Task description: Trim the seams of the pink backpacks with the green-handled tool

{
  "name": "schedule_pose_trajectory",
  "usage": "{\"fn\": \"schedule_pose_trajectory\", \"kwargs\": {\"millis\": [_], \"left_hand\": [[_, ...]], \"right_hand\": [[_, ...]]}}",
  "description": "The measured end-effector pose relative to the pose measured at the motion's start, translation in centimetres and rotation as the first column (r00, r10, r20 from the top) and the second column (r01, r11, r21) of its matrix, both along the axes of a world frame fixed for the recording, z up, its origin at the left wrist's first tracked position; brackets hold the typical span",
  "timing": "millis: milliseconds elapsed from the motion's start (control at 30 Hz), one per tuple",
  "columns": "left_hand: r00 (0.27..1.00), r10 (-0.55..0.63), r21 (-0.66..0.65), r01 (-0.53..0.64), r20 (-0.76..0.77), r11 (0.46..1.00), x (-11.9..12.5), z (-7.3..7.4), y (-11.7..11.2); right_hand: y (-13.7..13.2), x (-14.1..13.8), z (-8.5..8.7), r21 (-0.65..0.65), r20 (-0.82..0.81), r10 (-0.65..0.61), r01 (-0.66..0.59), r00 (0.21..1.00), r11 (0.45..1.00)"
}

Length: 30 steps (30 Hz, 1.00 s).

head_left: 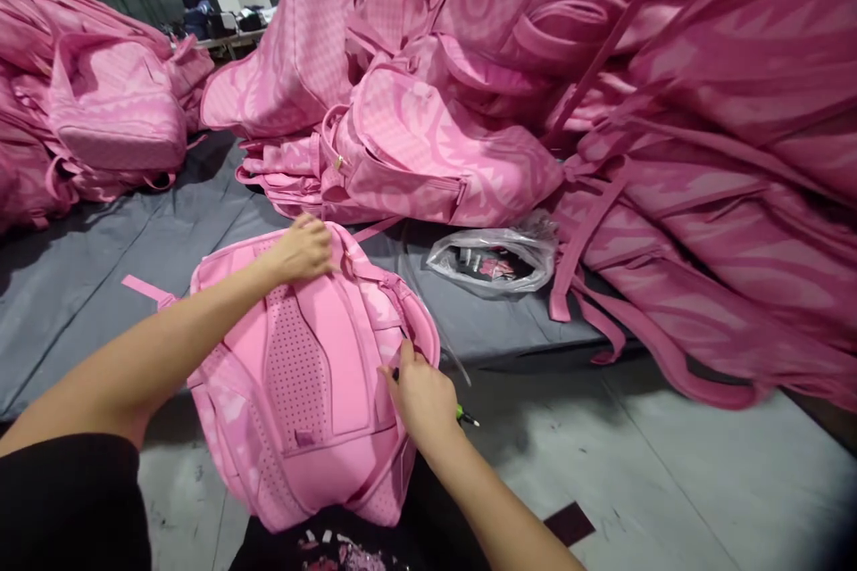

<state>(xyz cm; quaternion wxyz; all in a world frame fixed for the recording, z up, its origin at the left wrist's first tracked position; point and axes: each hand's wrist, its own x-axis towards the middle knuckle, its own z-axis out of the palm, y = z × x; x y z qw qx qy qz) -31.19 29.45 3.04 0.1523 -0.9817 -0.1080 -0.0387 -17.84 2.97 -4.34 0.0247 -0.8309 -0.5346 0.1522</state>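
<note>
A pink backpack (301,366) stands before me with its back panel, dotted mesh strip and straps facing up toward me. Its lower end rests at my lap and its top leans on the edge of the grey-covered table. My left hand (303,248) is closed on the upper edge of the bag, fingers curled over it. At the bag's right side, my right hand (425,393) is closed around a slim green and black tool (467,416), whose pointed end sticks out behind the hand. The fingertips are at the side panel and strap; the tool's other end is mostly hidden.
Pink patterned backpacks lie piled on the grey-covered table (87,285), at left (113,107), middle (435,143) and right (723,223). A clear plastic bag (495,260) with dark contents lies just beyond my backpack. A dark patch (569,524) marks the pale floor. Another person (191,0) is far back.
</note>
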Motion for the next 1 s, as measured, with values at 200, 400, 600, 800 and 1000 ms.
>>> {"fn": "schedule_pose_trajectory", "kwargs": {"millis": [200,400,600,800,1000], "left_hand": [[0.998,0.055,0.102,-0.057,0.029,0.993,-0.7,1.1,-1.5],[0.998,-0.039,-0.115,0.034,-0.044,0.993,-0.5,-1.7,-7.7],[0.999,0.023,-0.132,-0.017,0.044,0.991,-1.1,-2.4,-8.8],[0.974,-0.021,-0.057,0.034,0.225,0.998,-2.1,-4.2,-10.0],[0.963,0.041,-0.206,0.015,0.266,0.978,-2.0,-4.9,-10.4]], "right_hand": [[-0.1,0.5,-0.3,-0.008,-0.04,0.011,-0.011,0.999,1.0],[-1.1,3.6,1.6,0.2,-0.687,-0.03,0.229,0.726,0.953],[-1.0,3.2,5.0,0.55,-0.758,0.249,0.387,0.603,0.74],[0.9,0.1,2.6,0.882,-0.175,0.361,-0.017,0.916,0.472],[2.1,0.2,1.5,0.592,-0.341,0.271,-0.019,0.9,0.806]]}}
